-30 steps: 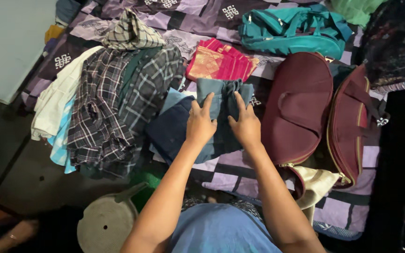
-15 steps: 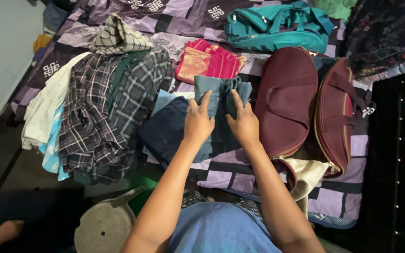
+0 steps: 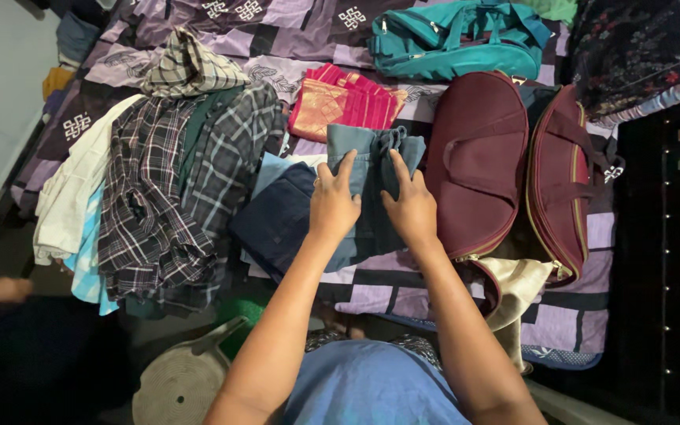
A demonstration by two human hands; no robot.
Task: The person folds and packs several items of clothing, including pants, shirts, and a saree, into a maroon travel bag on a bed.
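Far left, the plaid shirts (image 3: 167, 197) hang half off the bed edge and could slide down. My left hand (image 3: 332, 206), fingers spread, presses flat on the folded teal trousers (image 3: 367, 169) atop the navy cloth (image 3: 281, 220). My right hand (image 3: 412, 208), also spread, pins the bunched waistband; ease off and the fold may spring open toward the maroon bag (image 3: 478, 161).

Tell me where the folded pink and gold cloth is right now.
In the head view, the folded pink and gold cloth lies on the purple patterned bedspread above centre, beyond the teal folded garment, between the plaid shirts and the maroon bag.
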